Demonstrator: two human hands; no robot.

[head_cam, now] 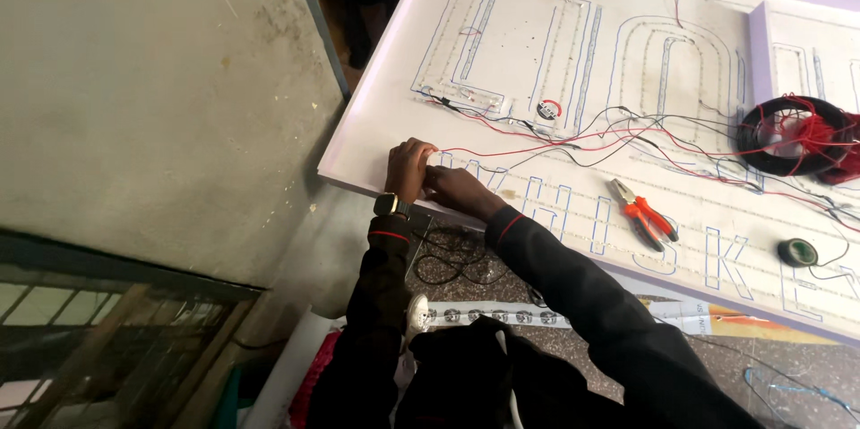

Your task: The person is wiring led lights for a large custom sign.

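Far left: grey wall, window below it. Then the white sign board, tilted, w/ outlined letters drawn on it & thin LED strips inside the outlines. Both hands meet at the board's near-left edge. Left hand, watch on the wrist, has fingers curled down onto the board, grip closed on the end of a red wire as far as can be seen; the pinch itself is too small to be sure. Right hand just beside it, touching it, fingers pressed flat-ish on the board edge; can't tell if its grip holds anything. Dark sleeves w/ red cuff trim. Below the hands, black cable loops on the speckled floor, near a strip of round LED modules. Red & black wires run rightward across the board from the hands. Mid-right: orange-handled pliers lie on the board, well apart from the hands. Far right: wire spool, red & black, plus a small tape roll nearer the edge.
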